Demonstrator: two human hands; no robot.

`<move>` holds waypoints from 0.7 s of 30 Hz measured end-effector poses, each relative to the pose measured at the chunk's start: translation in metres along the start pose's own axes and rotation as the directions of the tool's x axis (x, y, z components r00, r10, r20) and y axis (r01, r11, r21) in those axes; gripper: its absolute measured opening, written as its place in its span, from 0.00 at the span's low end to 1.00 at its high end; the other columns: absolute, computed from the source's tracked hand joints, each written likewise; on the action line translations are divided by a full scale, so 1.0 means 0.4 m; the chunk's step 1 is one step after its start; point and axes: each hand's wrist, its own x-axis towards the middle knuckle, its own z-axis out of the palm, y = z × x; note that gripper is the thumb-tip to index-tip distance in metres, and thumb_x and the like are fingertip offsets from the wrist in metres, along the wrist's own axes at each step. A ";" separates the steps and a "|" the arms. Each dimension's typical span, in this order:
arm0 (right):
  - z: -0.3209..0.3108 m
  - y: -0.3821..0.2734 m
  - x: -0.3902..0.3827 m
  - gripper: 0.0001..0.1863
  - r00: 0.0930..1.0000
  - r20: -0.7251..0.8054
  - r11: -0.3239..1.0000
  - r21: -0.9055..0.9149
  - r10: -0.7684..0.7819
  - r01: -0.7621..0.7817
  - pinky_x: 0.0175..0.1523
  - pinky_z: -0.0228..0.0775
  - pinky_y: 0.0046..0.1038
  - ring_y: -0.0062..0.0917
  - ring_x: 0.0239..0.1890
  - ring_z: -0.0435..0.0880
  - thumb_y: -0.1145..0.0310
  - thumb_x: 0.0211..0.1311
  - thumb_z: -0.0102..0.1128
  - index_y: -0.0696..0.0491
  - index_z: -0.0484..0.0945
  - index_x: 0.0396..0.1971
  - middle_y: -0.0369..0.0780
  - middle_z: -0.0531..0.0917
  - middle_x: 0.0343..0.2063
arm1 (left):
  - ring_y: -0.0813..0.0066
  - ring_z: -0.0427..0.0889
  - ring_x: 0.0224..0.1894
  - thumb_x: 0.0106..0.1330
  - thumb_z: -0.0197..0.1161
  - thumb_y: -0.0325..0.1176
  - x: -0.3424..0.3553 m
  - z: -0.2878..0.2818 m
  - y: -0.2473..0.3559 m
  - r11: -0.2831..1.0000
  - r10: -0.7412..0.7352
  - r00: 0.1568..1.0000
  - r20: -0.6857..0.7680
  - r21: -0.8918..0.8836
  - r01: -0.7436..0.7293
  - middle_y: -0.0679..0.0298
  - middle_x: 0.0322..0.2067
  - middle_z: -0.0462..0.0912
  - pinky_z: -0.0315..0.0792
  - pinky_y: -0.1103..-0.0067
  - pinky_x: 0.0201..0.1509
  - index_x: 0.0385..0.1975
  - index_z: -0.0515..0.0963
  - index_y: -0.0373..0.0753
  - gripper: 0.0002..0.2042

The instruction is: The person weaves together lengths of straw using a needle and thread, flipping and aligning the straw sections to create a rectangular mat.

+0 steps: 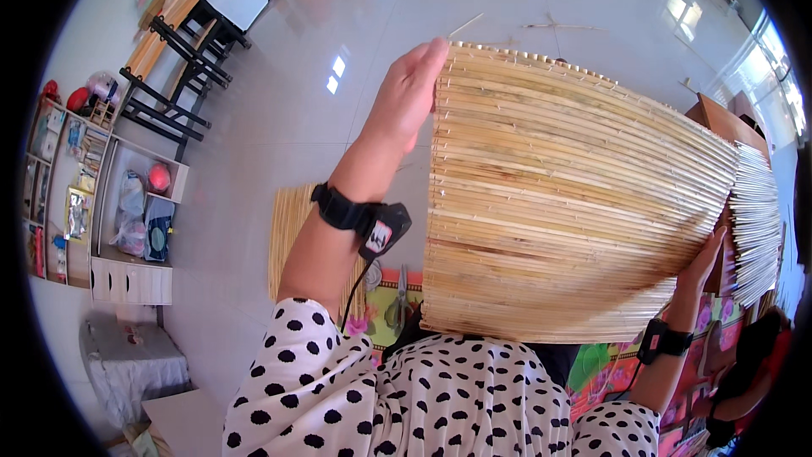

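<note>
A stitched mat of pale yellow reed stalks (567,195) is held up in front of my body, its stalks running across from left to right. My left hand (408,93) grips its far left corner and edge, with the fingers partly hidden behind it. At the right edge, my right hand (702,261) presses along the stalk ends, holding that side; part of this hand is behind the mat. Scissors (400,305) lie on a flowered cloth (382,326) below the mat. Another reed piece (292,241) lies on the floor beyond my left forearm.
A bundle of thin stalks (755,224) lies by a brown wooden stand (727,123) at the right. Another person's arm (748,398) shows at lower right. Shelves (101,178) and a wooden bench (161,30) stand at left. Loose stalks (562,27) lie on the tiled floor.
</note>
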 end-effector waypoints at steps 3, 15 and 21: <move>0.023 -0.013 -0.024 0.36 0.999 -0.033 1.000 -0.003 0.023 -0.023 0.62 0.55 0.30 0.30 0.58 0.66 0.41 0.64 0.37 0.57 0.60 0.60 0.41 0.69 0.56 | 0.83 0.72 0.36 0.68 0.50 0.42 0.017 -0.006 -0.006 0.994 0.010 1.000 0.024 0.107 -0.013 0.67 0.34 0.76 0.67 0.83 0.42 0.40 0.74 0.32 0.16; 0.051 -0.002 -0.023 0.29 0.999 0.050 0.998 -0.060 0.003 0.000 0.59 0.61 0.29 0.28 0.53 0.72 0.47 0.66 0.39 0.55 0.66 0.56 0.39 0.72 0.52 | 0.78 0.79 0.34 0.69 0.39 0.53 -0.061 -0.056 -0.116 0.938 -0.298 0.939 0.171 -0.128 0.321 0.64 0.36 0.80 0.72 0.81 0.37 0.45 0.72 0.37 0.25; 0.063 0.009 -0.019 0.26 0.992 -0.119 0.996 -0.078 0.043 -0.053 0.59 0.62 0.32 0.30 0.56 0.70 0.53 0.67 0.36 0.53 0.63 0.59 0.40 0.71 0.55 | 0.78 0.78 0.36 0.69 0.37 0.55 -0.222 -0.053 -0.235 0.766 -0.556 0.803 0.216 -0.241 0.595 0.64 0.38 0.80 0.72 0.81 0.39 0.48 0.70 0.36 0.27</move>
